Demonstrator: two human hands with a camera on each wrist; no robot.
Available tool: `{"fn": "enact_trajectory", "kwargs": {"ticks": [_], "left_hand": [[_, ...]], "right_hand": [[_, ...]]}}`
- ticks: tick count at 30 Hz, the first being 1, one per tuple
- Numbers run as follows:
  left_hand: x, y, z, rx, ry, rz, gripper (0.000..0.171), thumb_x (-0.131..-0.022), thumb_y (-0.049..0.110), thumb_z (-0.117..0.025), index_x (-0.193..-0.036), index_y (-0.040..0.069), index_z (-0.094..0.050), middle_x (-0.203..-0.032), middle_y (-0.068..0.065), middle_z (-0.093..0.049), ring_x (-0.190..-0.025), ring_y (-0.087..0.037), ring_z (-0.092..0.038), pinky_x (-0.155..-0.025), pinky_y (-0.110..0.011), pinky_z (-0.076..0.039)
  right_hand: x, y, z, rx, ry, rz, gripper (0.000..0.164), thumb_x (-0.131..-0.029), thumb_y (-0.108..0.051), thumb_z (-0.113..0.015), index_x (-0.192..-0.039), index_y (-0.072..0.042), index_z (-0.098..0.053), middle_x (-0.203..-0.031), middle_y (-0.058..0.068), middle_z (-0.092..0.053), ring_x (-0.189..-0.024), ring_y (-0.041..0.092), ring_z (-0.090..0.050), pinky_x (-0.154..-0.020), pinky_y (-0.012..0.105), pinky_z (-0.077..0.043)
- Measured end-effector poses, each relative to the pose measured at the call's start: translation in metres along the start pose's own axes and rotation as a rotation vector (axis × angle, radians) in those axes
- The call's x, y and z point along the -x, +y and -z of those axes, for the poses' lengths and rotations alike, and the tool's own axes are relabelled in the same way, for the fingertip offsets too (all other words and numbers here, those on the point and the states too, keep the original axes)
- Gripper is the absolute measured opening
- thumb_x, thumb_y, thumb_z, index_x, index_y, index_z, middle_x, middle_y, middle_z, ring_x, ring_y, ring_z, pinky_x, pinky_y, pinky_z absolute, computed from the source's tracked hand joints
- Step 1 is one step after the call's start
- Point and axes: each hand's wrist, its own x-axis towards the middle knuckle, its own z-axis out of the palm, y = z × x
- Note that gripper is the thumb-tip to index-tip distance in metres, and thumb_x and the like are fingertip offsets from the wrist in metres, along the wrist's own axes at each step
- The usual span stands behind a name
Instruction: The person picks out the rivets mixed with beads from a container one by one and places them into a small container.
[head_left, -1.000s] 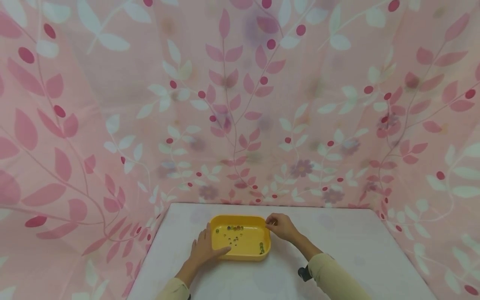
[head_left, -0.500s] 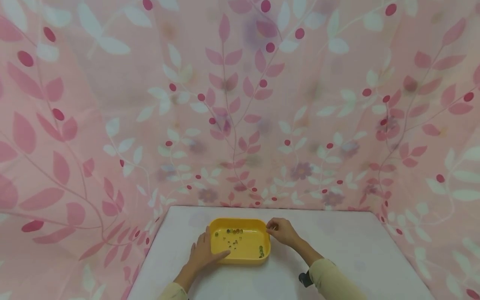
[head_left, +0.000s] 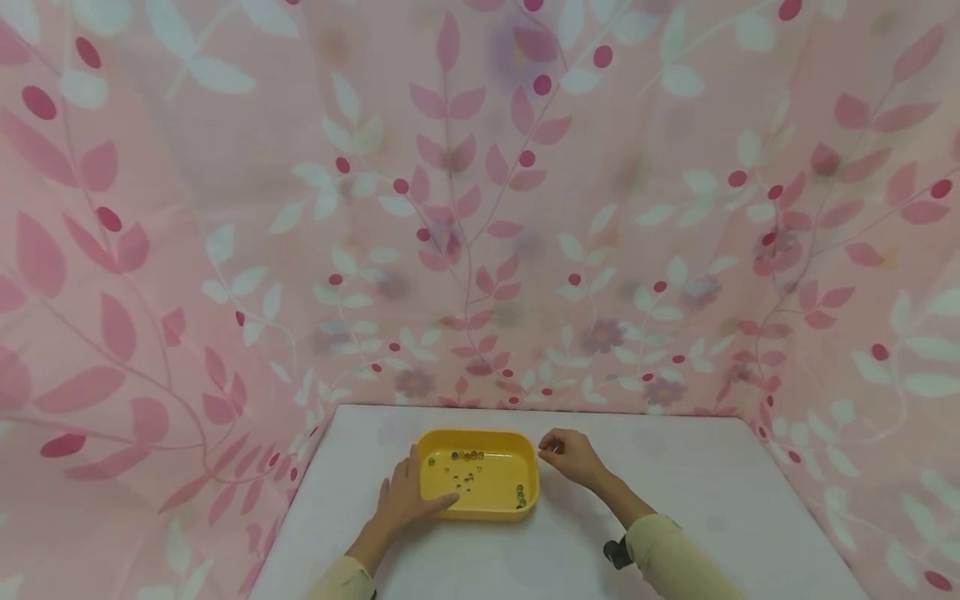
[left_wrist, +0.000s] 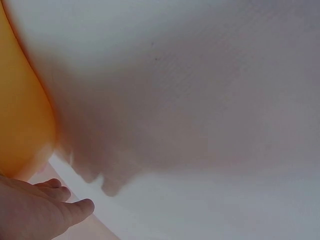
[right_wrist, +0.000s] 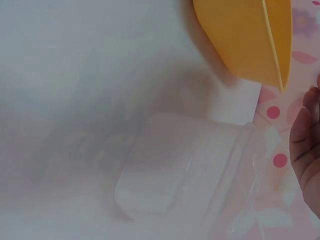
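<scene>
A yellow plastic tray [head_left: 495, 505] sits on the white table. Inside, several glass marbles [head_left: 467, 456] line the back wall, more marbles [head_left: 521, 496] gather by the right end, and small shiny pieces [head_left: 467, 479] lie scattered in the middle, too small to identify. My left hand [head_left: 405, 493] rests at the tray's left side, fingers stretched along the wall and thumb over the front rim. Just outside the back right corner is my right hand [head_left: 572, 458], its fingers bent and thumb near the index finger. Whether something small is between them cannot be seen.
A translucent plastic container [right_wrist: 160, 165] stands on the table in the right wrist view, near the tray. Pink leaf-patterned cloth [head_left: 480, 208] hangs behind and at both sides of the white table [head_left: 675, 483].
My right hand has shifted slightly right, so its fingertips are a little off the tray's rim. The left hand keeps its place, and the marbles look unchanged.
</scene>
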Motion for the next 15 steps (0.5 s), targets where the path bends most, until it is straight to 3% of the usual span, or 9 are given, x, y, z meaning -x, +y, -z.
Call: {"fn": "enact_trajectory", "kwargs": {"ticks": [9,15], "left_hand": [[-0.0001,0.0005,-0.0007,-0.017,0.008,-0.006,0.133,-0.068,0.078,-0.07,-0.157,0.0,-0.01,-0.152,-0.027,-0.036,-0.14,-0.043,-0.035,-0.111,-0.07,-0.021],[0.0027,0.0025,-0.0001,-0.016,0.014,-0.014,0.133,-0.068,0.078,-0.069,-0.157,-0.001,-0.01,-0.152,-0.027,-0.036,-0.14,-0.043,-0.035,-0.111,-0.071,-0.021]], "right_hand": [[0.003,0.0058,0.0054,0.009,0.013,0.063,0.005,-0.086,-0.01,-0.074,-0.089,-0.009,-0.071,-0.08,-0.003,-0.067,-0.072,0.011,-0.057,-0.063,0.021,-0.05],[0.0055,0.0101,0.0106,-0.026,0.012,0.059,0.008,-0.087,-0.013,-0.074,-0.092,-0.007,-0.072,-0.081,-0.002,-0.067,-0.072,0.012,-0.057,-0.063,0.022,-0.05]]}}
